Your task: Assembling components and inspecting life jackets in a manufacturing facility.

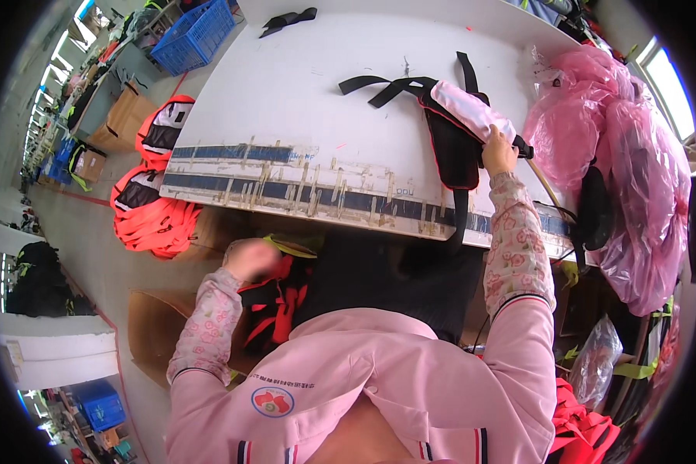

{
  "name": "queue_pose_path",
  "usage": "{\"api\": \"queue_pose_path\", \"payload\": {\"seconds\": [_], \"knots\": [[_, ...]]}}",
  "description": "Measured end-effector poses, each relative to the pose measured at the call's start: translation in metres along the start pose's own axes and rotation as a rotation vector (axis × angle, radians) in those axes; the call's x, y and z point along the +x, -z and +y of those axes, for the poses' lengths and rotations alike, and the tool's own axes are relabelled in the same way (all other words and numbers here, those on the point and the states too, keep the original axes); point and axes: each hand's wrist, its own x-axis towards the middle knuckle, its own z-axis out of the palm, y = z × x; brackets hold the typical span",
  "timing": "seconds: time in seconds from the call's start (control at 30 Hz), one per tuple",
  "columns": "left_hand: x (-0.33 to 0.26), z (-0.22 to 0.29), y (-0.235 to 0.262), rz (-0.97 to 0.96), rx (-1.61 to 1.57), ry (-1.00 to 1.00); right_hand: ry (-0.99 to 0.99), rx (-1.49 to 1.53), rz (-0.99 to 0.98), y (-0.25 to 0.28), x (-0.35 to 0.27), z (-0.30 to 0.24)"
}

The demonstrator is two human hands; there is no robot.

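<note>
My right hand (499,151) grips a white plastic-wrapped padded piece (472,110) lying on a black bag with red trim (450,147) and black straps, on the white table (286,100). My left hand (249,257) is below the table's front edge, blurred, resting on a black and red bag (274,305) in my lap area. Whether its fingers hold that bag I cannot tell for sure.
Pink plastic bags (634,178) pile up at the table's right. Orange and black bags (156,209) lie on the floor at left. A blue crate (193,35) and cardboard boxes (120,120) stand further left. A loose black strap (286,19) lies at the table's far edge.
</note>
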Motion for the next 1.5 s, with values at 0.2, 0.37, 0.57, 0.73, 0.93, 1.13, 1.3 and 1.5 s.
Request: {"api": "queue_pose_path", "payload": {"seconds": [0.2, 0.37, 0.57, 0.73, 0.93, 1.13, 1.3, 1.5], "knots": [[0.028, 0.032, -0.028, 0.0, 0.052, -0.116, 0.238, -0.019, 0.032, 0.001, 0.014, 0.024], [0.036, 0.061, -0.059, -0.029, 0.004, -0.301, 0.157, 0.118, 0.273, 0.05, 0.007, -0.003], [0.043, 0.128, -0.093, 0.086, -0.011, -0.648, 0.169, 0.883, 0.341, 0.115, -0.026, -0.051], [0.047, 0.177, -0.125, 0.488, 0.162, -1.156, -0.029, 1.539, -0.204, 0.07, -0.097, -0.111], [0.09, 0.132, -0.142, 0.19, 0.701, -0.992, 0.3, 0.89, -0.088, -0.018, -0.197, -0.126], [0.083, 0.107, -0.145, 0.096, 0.892, -0.891, 0.551, 0.771, -0.26, 0.019, -0.218, -0.123], [0.082, 0.101, -0.152, 0.154, 0.923, -0.915, 0.579, 0.673, -0.269, 0.021, -0.214, -0.124], [0.093, 0.092, -0.157, 0.236, 0.642, -0.999, 0.557, 0.614, -0.02, 0.014, -0.219, -0.141]]}}
